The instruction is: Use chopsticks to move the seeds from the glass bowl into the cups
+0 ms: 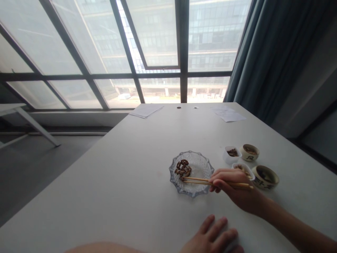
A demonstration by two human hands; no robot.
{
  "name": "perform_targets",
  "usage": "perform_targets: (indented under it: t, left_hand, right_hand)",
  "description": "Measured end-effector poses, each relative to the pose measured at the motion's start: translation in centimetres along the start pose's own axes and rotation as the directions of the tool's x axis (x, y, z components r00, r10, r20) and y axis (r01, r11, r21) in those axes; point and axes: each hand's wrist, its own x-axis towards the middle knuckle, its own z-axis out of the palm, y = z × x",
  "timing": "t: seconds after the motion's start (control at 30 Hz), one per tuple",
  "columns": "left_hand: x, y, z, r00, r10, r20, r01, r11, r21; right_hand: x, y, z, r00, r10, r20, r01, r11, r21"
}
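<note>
My right hand [230,186] is closed around a pair of wooden chopsticks [198,181]. Their tips reach into a clear glass plate with a scalloped rim [207,168], at the lower edge of a small heap of dark brown, elongated pieces [183,168]. A small dark piece seems to be at the tips; whether it is gripped I cannot tell. On the white table in front of me my left hand [212,237] lies with its fingers spread, holding nothing. Part of a white tub [252,173] with pale pieces is hidden behind my right hand.
Right of the plate stand another white tub [231,160] with dark pieces and two cream ceramic bowls [249,157] with black characters. Papers [146,111] lie at the far left of the table [137,168], more sheets [229,114] at the far right. Windows and a dark curtain [263,63] stand beyond.
</note>
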Motion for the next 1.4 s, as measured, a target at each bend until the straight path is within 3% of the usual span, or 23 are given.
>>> perform_targets:
  t: [0.2, 0.33, 0.43, 0.53, 0.6, 0.73, 0.87, 0.9, 0.97, 1.07, 1.13, 1.23, 1.4]
  left_hand:
    - [-0.1, 0.0, 0.1, 1.0, 0.005, -0.002, -0.005, 1.0, -0.006]
    - [0.1, -0.2, -0.3, 0.999, 0.02, 0.04, -0.02, 1.0, 0.003]
    - [0.3, -0.4, -0.8, 1.0, 0.011, 0.029, -0.011, 1.0, -0.008]
    - [0.6, -0.5, -1.4, 1.0, 0.005, 0.023, -0.004, 1.0, -0.015]
    - [0.7, -0.5, -1.5, 1.0, 0.004, 0.022, -0.004, 1.0, -0.016]
    - [0.4, -0.5, -1.2, 0.998, 0.017, 0.058, -0.016, 1.0, -0.023]
    - [0.0, -0.4, -0.8, 0.998, 0.025, 0.065, -0.024, 1.0, -0.015]
    - [0.0, -0.4, -0.8, 0.998, 0.022, 0.058, -0.021, 1.0, -0.015]
    - [0.0, -0.4, -0.8, 0.998, 0.019, 0.053, -0.018, 1.0, -0.014]
    - [0.2, -0.4, -0.9, 0.999, 0.028, 0.041, -0.028, 1.0, -0.002]
    - [0.4, -0.5, -0.8, 1.0, 0.022, -0.001, -0.022, 1.0, 0.003]
    - [0.5, -0.4, -0.6, 0.998, -0.005, -0.065, 0.005, 1.0, 0.0]
    - [0.2, 0.1, 0.1, 0.999, -0.016, -0.032, 0.016, 1.0, -0.007]
  right_hand:
    - [-0.6, 0.4, 0.7, 0.996, -0.007, -0.088, 0.008, 1.0, 0.009]
    - [-1.3, -0.1, -0.8, 0.978, -0.067, -0.196, 0.064, 0.998, -0.02]
    - [-2.4, -0.9, -3.7, 0.913, -0.011, -0.407, -0.031, 0.995, -0.098]
    - [-3.8, -1.2, -7.1, 0.768, 0.028, -0.64, -0.193, 0.963, -0.19]
    - [-4.7, -0.9, -9.1, 0.714, 0.032, -0.7, -0.25, 0.945, -0.211]
    - [-5.8, 0.3, -11.1, 0.698, 0.059, -0.714, -0.319, 0.918, -0.236]
    - [-5.6, -0.2, -10.5, 0.689, 0.064, -0.722, -0.337, 0.911, -0.24]
    - [-5.4, -0.6, -10.0, 0.695, 0.065, -0.716, -0.327, 0.915, -0.235]
    - [-4.8, -1.2, -8.7, 0.758, 0.054, -0.65, -0.26, 0.939, -0.225]
    - [-3.6, -1.4, -6.1, 0.915, -0.002, -0.403, -0.08, 0.98, -0.185]
    - [-2.6, -1.0, -4.4, 0.976, -0.037, -0.214, 0.007, 0.991, -0.136]
    - [-1.3, 0.0, -2.6, 0.997, -0.038, -0.062, 0.033, 0.996, -0.085]
    - [-0.5, 1.3, -1.5, 0.997, 0.052, -0.049, -0.056, 0.995, -0.081]
